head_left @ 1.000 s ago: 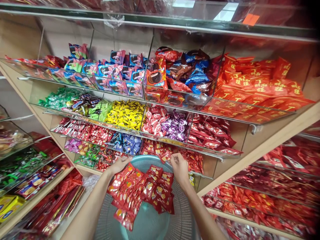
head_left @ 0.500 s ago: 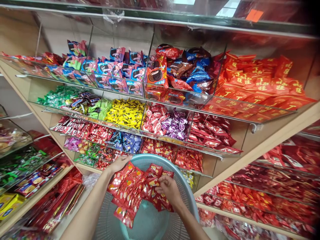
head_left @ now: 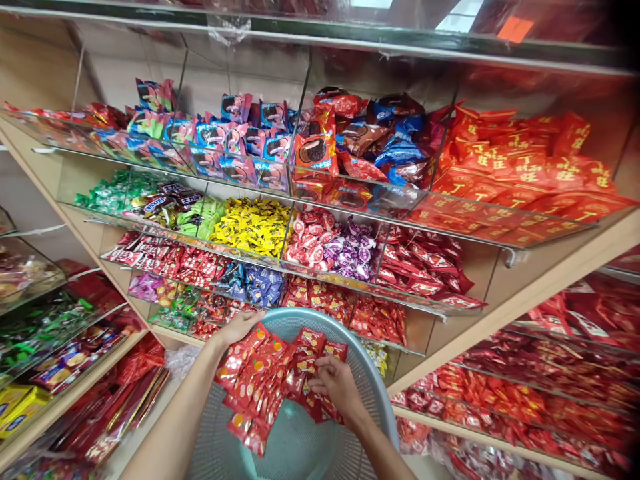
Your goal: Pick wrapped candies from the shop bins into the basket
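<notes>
A blue-green perforated plastic basket [head_left: 367,363] is in front of me, tilted so that I look down into it. Red candy packets [head_left: 255,383], some with an orange fruit print, lie in a heap against its far and left wall. My left hand [head_left: 243,327] rests at the basket's far left rim, closed over it beside the packets; part of its fingers is hidden. Over the right side of the heap is my right hand [head_left: 336,385], its fingers loosely bent and apart, touching the packets without a visible grip.
Ahead stands a slanted wooden shelf unit with glass-fronted bins: chocolate-cake packets [head_left: 313,150], red-orange packets [head_left: 520,167], yellow candies [head_left: 253,227] and purple-wrapped candies [head_left: 350,247]. More stocked shelves flank it, with yellow boxes [head_left: 23,407] at the left. A wooden panel edge [head_left: 500,310] slopes at the right.
My right hand has shifted slightly to the left over the packets, its fingers bending a little differently. My left hand, the basket and the heap look unchanged.
</notes>
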`<act>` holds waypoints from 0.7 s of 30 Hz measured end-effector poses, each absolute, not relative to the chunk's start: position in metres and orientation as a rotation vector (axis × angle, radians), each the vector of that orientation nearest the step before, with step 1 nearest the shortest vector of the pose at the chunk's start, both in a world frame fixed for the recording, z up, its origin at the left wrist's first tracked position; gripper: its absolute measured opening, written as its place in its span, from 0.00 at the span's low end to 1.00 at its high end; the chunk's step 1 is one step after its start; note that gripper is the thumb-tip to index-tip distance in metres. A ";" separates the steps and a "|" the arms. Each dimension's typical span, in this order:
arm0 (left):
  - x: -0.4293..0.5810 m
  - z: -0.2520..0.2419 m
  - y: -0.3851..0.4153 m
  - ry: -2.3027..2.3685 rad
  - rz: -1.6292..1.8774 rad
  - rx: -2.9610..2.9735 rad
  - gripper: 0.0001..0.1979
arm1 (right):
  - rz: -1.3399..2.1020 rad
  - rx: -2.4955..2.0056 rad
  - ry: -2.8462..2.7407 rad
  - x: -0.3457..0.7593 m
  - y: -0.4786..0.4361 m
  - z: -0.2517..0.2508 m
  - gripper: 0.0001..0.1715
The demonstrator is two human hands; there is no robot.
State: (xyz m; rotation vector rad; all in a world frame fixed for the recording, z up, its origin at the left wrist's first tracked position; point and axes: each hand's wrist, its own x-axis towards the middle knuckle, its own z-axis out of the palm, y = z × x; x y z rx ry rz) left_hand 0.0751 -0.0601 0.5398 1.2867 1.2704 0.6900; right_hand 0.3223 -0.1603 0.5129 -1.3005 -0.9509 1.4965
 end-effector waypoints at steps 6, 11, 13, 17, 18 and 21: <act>0.075 0.539 -0.061 1.265 0.731 1.283 0.24 | 1.527 -1.277 -0.910 0.321 -0.161 0.510 0.22; 0.075 0.536 -0.061 1.278 0.730 1.288 0.23 | 1.472 -1.328 -1.086 0.318 -0.164 0.504 0.19; 0.075 0.537 -0.061 1.263 0.729 1.286 0.23 | 1.429 -1.364 -1.168 0.317 -0.165 0.502 0.17; 0.076 0.539 -0.062 1.250 0.740 1.284 0.22 | 1.339 -1.428 -1.271 0.317 -0.164 0.499 0.15; 0.076 0.539 -0.062 1.251 0.739 1.283 0.22 | 1.325 -1.438 -1.292 0.318 -0.164 0.498 0.14; 0.075 0.536 -0.061 1.262 0.732 1.287 0.22 | 1.284 -1.477 -1.359 0.320 -0.164 0.499 0.13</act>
